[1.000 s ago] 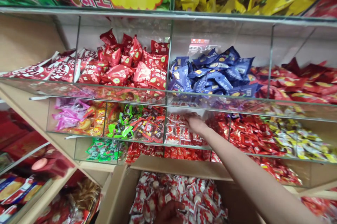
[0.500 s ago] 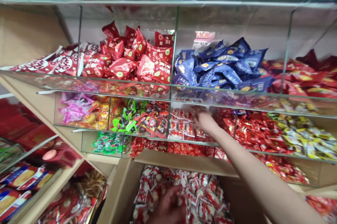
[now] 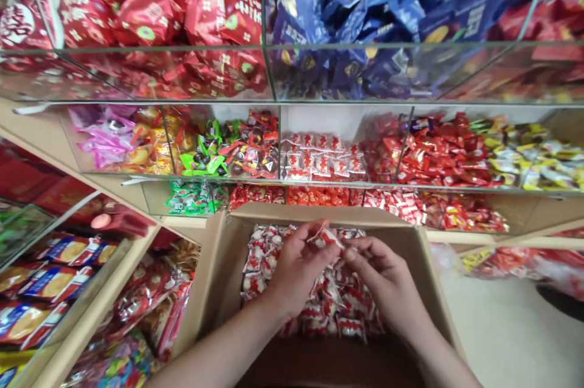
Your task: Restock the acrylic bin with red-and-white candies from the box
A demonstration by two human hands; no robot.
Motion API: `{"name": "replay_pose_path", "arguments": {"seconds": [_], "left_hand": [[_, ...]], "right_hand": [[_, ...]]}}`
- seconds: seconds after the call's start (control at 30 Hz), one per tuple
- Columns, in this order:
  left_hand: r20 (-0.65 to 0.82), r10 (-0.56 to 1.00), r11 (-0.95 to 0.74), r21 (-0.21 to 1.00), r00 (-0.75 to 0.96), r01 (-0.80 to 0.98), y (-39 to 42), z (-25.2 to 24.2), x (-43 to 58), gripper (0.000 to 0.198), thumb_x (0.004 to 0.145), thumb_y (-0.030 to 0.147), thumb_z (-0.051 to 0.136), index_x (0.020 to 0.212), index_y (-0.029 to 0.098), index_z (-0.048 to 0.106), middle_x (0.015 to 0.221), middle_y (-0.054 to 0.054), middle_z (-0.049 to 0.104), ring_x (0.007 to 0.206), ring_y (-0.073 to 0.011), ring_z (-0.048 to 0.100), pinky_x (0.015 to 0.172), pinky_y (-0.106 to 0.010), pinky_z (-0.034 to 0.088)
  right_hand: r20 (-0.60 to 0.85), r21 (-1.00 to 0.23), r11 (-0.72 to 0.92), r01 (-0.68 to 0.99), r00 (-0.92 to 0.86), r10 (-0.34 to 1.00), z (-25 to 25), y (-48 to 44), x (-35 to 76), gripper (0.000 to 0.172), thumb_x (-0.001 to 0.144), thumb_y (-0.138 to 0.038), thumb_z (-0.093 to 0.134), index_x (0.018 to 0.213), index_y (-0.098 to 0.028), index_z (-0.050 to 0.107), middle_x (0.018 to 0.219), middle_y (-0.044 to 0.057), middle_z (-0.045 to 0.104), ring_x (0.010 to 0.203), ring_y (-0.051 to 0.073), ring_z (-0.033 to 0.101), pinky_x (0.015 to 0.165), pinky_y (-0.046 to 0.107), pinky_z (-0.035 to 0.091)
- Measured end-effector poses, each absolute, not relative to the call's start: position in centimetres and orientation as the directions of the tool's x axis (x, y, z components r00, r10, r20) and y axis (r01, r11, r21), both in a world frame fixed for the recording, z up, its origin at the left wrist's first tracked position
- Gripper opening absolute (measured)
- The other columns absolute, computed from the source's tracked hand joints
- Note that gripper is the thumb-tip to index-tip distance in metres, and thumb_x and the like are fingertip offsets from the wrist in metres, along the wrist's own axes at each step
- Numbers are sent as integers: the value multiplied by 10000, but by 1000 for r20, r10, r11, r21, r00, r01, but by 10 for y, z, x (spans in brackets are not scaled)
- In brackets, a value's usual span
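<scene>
The left hand (image 3: 294, 269) pinches a red-and-white wrapped candy (image 3: 326, 238); the right hand (image 3: 387, 275) curls beside, grip unclear. Probably it is light, slippery; better pinch its end.

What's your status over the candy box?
Left hand pinching a red-and-white wrapped candy; right hand at its end, contact unclear. Similar candies in the cardboard box beneath. Far rim stands between hands and glass-fronted shelves.

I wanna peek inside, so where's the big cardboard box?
In the head view, the cardboard box is at the bottom, near the middle, in front of the shelves, with the left hand and right hand over its red-and-white packets.
</scene>
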State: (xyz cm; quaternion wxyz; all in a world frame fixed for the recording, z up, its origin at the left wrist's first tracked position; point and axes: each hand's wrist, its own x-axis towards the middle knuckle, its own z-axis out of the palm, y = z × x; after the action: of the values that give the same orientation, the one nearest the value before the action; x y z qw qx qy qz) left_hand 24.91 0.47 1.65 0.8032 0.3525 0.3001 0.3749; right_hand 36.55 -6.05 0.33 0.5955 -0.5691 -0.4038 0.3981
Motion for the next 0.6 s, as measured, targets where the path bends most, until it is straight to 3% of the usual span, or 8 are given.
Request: {"name": "replay_pose_path", "arguments": {"seconds": [0.1, 0.2, 0.33, 0.4, 0.47, 0.53, 0.6], "left_hand": [[-253, 808, 494, 783, 533, -377, 7, 14, 251, 225, 681, 232, 678, 882, 135, 651, 817, -38, 676, 815, -138, 591, 801, -271, 410], [-274, 820, 511, 746, 503, -426, 8, 14, 249, 145, 655, 204, 698, 775, 123, 682, 784, -33, 685, 762, -126, 597, 758, -249, 425], [-351, 809, 577, 633, 472, -517, 2, 15, 249, 73, 653, 175, 697, 711, 136, 679, 765, -21, 681, 713, -114, 605, 693, -231, 448], [-373, 803, 591, 597, 465, -542, -1, 16, 250, 56, 669, 171, 686, 717, 149, 670, 791, -13, 677, 743, -111, 604, 704, -226, 449], [-343, 798, 591, 609, 496, -530, -2, 20, 250, 88, 711, 206, 654, 788, 162, 653, 829, -13, 668, 782, -121, 599, 733, -244, 447], [-280, 766, 598, 641, 578, -481, -3, 24, 248, 148, 770, 267, 592, 878, 171, 620, 854, -23, 655, 797, -135, 594, 747, -272, 444], [-236, 731, 604, 659, 640, -447, -4, 28, 245, 186, 793, 303, 557, 934, 185, 583, 876, -28, 645, 810, -141, 590, 750, -282, 440]], "right_hand": [[-32, -992, 16, -129, 362, 932, 4, -59, 368, 163, 706, -335, 627, 716, -175, 601, 590, -14, 590, 520, 94, 504, 496, 206, 415], [-42, -992, 6, -124, 382, 923, 1, -62, 366, 186, 712, -345, 619, 663, -167, 593, 534, -17, 571, 492, 94, 483, 472, 205, 392], [60, -996, 83, -28, 464, 884, -3, -64, 363, 157, 751, -313, 581, 657, -187, 574, 533, -28, 562, 487, 97, 483, 466, 205, 392], [205, -978, 154, 143, 491, 847, -2, -65, 363, 105, 767, -266, 564, 685, -203, 576, 581, -19, 583, 527, 113, 515, 492, 222, 417], [440, -874, 268, 405, 427, 790, 2, -66, 367, 56, 762, -180, 563, 763, -225, 596, 666, 0, 616, 611, 138, 552, 559, 259, 447], [647, -679, 399, 616, 247, 721, 4, -68, 372, 219, 742, -90, 566, 885, -251, 605, 758, 20, 633, 693, 157, 560, 618, 294, 457], [734, -503, 485, 715, 58, 677, 4, -71, 376, 348, 729, -50, 567, 1004, -264, 585, 829, 42, 630, 756, 172, 547, 647, 316, 458]]}}
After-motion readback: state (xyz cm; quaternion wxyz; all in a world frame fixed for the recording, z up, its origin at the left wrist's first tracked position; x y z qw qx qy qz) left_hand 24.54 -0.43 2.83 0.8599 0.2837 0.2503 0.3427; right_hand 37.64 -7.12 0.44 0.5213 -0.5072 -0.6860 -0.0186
